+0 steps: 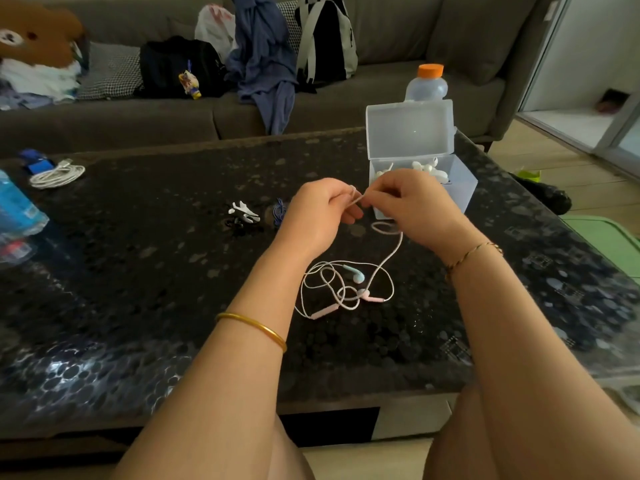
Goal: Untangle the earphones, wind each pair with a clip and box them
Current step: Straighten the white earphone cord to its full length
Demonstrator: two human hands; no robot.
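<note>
Between curled fingers, pink earphone cord.

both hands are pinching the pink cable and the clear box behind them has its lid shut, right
Not the lid: the head view shows the clear box with its lid standing open. The left hand and right hand do pinch the pink cable.

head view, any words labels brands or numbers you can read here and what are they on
No text is readable in this view.
Label on the blue bottle: print too blurred to read.
Red print on the white plastic bag on the sofa: too blurred.
The charm on the black bag: too small to read.
The pink-corded earphones and the clear plastic box: no lettering visible.
</note>
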